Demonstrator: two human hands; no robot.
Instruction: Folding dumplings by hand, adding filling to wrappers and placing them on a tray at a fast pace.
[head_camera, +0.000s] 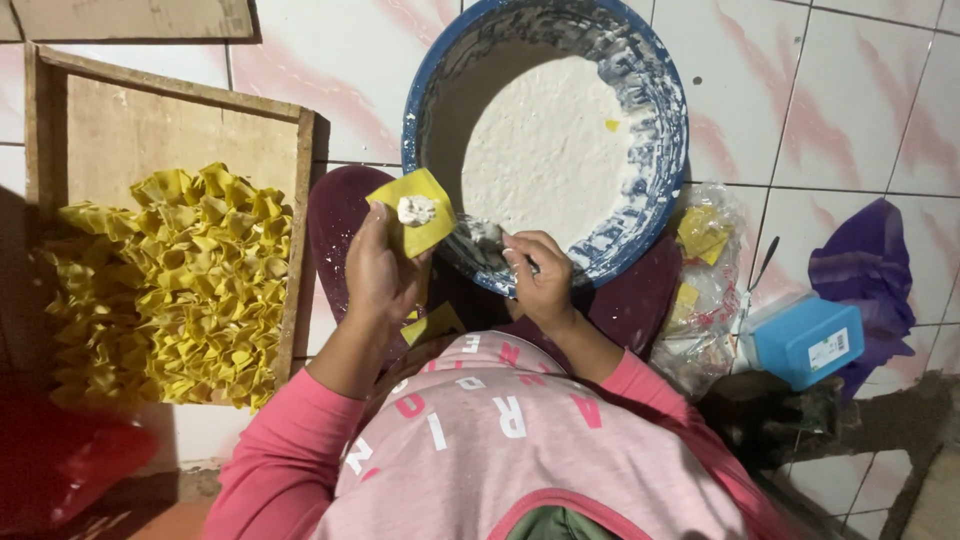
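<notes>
One round blue plastic basin (425, 110) holds white paste (545, 150). My left hand (380, 275) pinches one square yellow wrapper (415, 210) dabbed with filling; my right hand (540, 280) grips a spoon (483, 234). Many folded yellow dumplings (170, 285) fill one wooden tray (300, 230).

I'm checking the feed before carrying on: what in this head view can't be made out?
- Tool in the right hand: the fingers cover its handle; only a paste-coated tip shows at the bowl rim.
- Plastic bag contents: yellow pieces show, the rest is lost in crumpled film.
- Wooden tray: its near end is in shadow, and the piled folded dumplings hide its floor.
- Wrapper in the left hand: its lower part is behind the fingers.
</notes>
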